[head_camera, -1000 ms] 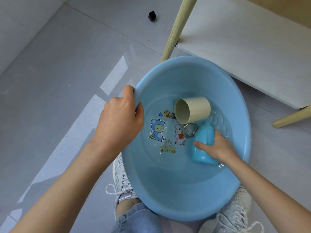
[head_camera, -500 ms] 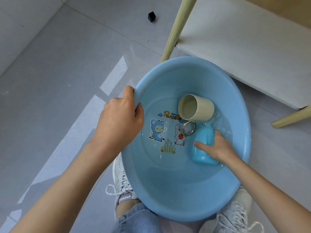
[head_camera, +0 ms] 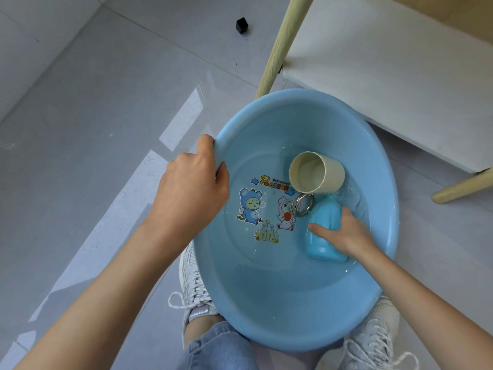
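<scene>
The gray tile floor [head_camera: 80,102] is the biggest thing here. A white table [head_camera: 386,76] with wood legs stands on it at the far right.

Just in front of your knees sits the round blue basin [head_camera: 280,303]. It has some water in it and cartoon bears on the bottom.

Your left grip [head_camera: 192,193] is clamped on the left rim of the basin, with the fingers outside and the thumb inside. Your right grip [head_camera: 346,233] is down in the water on the right side. It is wrapped around the blue bottle [head_camera: 324,218].

The blue bottle lies on its side in the water, with its top pointing away from you. A tan cup [head_camera: 316,173] lies on its side just past the bottle's top, its open mouth turned toward you. A small metal ring [head_camera: 303,205] sits just below the cup, by the bottle's top. A tiny black cube [head_camera: 242,25] lies far off on the floor.

It looks like you are washing the bottle in the water. Next you will likely turn it or lift it out. Wet plastic is slippery, so hold it tight. Hold the rim steady too, so no water spills. Watch the cup, because a bump could send it rolling.
</scene>
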`<state>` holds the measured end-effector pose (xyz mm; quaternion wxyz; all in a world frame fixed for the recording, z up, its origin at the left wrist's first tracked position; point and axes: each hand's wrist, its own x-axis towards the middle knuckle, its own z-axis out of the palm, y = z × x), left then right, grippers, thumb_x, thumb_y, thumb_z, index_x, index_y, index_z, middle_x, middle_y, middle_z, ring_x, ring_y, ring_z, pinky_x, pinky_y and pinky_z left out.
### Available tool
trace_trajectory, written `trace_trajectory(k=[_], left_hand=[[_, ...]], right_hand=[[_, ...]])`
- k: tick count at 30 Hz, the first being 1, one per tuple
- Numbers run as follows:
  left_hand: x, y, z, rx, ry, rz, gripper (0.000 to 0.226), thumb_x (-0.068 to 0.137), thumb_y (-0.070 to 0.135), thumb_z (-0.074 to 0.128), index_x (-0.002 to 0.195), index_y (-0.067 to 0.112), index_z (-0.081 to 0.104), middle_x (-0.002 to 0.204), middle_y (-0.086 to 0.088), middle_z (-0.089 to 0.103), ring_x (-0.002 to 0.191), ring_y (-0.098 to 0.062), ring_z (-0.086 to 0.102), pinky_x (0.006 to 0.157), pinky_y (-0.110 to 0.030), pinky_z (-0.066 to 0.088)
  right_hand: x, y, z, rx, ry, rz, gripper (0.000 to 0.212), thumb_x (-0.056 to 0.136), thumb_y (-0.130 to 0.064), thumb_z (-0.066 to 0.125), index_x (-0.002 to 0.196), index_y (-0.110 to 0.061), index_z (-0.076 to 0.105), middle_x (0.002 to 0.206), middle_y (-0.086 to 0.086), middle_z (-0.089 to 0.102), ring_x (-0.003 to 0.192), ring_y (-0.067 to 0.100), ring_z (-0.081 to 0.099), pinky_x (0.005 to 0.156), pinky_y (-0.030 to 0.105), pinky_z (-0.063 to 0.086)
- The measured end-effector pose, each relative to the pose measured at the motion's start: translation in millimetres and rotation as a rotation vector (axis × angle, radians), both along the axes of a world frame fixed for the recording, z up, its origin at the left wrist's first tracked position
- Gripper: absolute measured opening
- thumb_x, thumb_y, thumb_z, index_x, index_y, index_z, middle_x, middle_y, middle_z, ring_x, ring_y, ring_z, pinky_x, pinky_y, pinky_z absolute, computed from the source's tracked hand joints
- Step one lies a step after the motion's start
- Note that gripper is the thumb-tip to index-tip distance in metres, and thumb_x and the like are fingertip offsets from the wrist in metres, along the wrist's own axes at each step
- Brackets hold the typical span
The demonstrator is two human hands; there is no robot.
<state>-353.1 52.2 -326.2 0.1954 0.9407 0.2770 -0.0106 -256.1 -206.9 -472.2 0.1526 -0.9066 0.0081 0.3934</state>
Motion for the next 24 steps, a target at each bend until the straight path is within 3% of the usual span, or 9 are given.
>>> trace_trajectory(k=[13,24], left_hand=[[1.7,-1.2,4.5,-0.030,0.019,0.022,0.018,0.094,0.021,0.045,0.105,0.007,0.042,0.059,-0.007,0.034,0.056,-0.028,0.032,0.054,-0.035,0.027],[3.0,-2.9,8.4,-0.057,0.013,0.022,0.014,0.094,0.020,0.045,0.095,0.013,0.032,0.059,-0.007,0.035,0.053,-0.020,0.031,0.052,-0.035,0.026]], right_hand=[[0.0,0.0,0.2,0.001,-0.013,0.006,0.087,0.071,-0.062,0.071,0.133,-0.011,0.039,0.129,0.011,0.057,0.118,0.033,0.054,0.094,0.044,0.046],[0.5,-0.2,0.6,0.003,-0.003,-0.011,0.089,0.070,-0.062,0.072,0.134,-0.011,0.038,0.127,0.011,0.058,0.116,0.034,0.055,0.094,0.044,0.047]])
